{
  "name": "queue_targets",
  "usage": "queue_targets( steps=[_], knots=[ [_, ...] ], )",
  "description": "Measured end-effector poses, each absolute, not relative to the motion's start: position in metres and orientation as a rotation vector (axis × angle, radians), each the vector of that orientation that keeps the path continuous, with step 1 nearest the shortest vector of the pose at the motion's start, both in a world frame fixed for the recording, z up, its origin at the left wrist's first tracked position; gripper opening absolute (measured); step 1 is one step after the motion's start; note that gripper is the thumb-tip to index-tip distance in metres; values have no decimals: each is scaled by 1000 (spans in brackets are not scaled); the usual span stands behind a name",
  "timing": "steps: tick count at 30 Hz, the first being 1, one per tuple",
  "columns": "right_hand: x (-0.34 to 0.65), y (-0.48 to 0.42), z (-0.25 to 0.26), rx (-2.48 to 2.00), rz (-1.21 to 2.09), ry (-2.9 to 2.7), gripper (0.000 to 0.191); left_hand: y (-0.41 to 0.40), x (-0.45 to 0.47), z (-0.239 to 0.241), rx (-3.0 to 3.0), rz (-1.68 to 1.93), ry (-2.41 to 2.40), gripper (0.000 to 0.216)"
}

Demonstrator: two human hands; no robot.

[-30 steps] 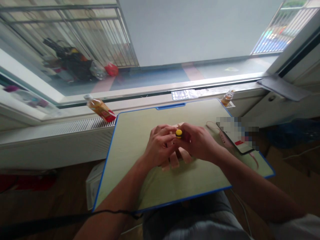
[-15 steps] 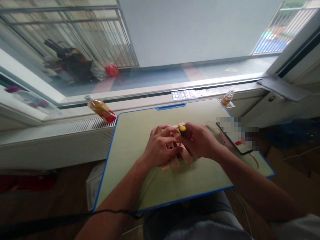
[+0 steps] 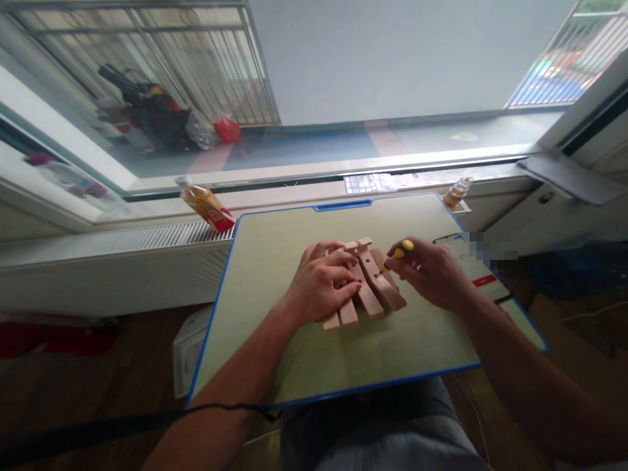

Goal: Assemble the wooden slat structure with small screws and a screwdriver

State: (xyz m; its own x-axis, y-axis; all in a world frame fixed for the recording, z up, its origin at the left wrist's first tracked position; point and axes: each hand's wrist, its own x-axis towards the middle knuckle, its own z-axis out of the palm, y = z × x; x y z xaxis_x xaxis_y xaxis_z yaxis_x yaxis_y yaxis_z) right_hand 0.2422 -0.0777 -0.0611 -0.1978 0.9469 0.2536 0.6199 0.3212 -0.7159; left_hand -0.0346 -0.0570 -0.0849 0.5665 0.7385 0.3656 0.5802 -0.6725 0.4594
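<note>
A small wooden slatted piece (image 3: 370, 302) lies on the folding table (image 3: 265, 261), its pale slats side by side with dark screw holes in them. My left hand (image 3: 316, 281) lies over its left side, fingers curled around the slats and holding it down. Closed around a yellow and black screwdriver (image 3: 405, 248), my right hand (image 3: 434, 271) is at the right side of the wood. The screwdriver is tilted, its tip down at a hole in one of the right-hand slats; whether it sits in a screw I cannot tell.
A phone (image 3: 466, 255), partly blurred out, lies on the table's right side. A drink bottle (image 3: 206, 204) stands on the radiator cover at the left. Another small bottle (image 3: 457, 193) is beyond the table's right back corner. A dark strap (image 3: 147, 418) crosses near my left forearm.
My right hand has moved right with the screwdriver, from the middle of the wood to a right-hand slat. The screwdriver now leans more. My left hand stays on the wood.
</note>
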Motion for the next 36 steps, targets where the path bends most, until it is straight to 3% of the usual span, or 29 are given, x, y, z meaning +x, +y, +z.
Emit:
queue_targets(
  steps=[15,24,32,36],
  knots=[
    [243,-73,-51,-1295,623,-2131,15,-58,-34,-84,2505,767,1107,10],
    [230,-69,-56,-1556,271,-2062,46,-58,-34,-84,2502,783,1097,9],
    [236,-67,-55,-1318,753,-1983,28,-59,-35,-84,2501,791,1087,11],
    [239,-68,-52,-1326,729,-2047,19,-59,-34,-84,2508,793,1087,11]
  ],
)
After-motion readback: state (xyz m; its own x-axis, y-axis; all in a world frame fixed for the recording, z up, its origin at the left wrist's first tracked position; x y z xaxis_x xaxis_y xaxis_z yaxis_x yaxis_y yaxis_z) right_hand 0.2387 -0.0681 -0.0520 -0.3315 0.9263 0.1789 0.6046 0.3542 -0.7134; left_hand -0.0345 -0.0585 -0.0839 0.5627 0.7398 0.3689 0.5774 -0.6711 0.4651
